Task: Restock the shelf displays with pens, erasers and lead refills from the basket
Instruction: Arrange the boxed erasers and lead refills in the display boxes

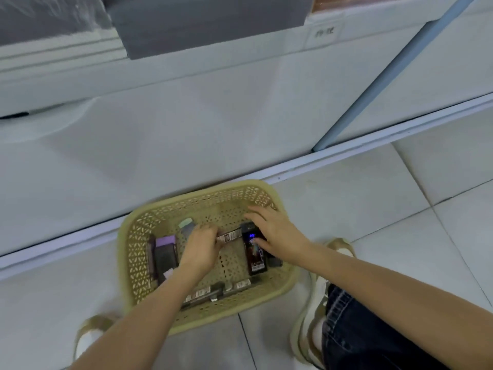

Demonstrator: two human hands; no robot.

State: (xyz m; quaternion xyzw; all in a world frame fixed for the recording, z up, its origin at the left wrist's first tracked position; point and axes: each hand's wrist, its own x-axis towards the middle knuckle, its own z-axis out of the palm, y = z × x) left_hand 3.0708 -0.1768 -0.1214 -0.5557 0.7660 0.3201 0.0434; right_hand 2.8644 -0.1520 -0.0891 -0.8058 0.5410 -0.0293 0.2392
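Observation:
A tan plastic lattice basket (138, 236) sits on the floor against the shelf base. Inside it my left hand (201, 245) grips a slim labelled pen (229, 237) by one end. My right hand (274, 232) reaches over a dark rectangular box (256, 259), with the thumb touching its top and the fingers spread above it. A purple-topped dark pack (165, 253) lies at the basket's left, a pale green eraser (186, 223) near its back, and several labelled pens (210, 292) along its front edge.
The white shelf base (186, 129) rises just behind the basket, with a blue upright post (373, 84) to the right. My shoes (312, 311) and a denim-clad knee (354, 329) flank the basket on the tiled floor (373, 196).

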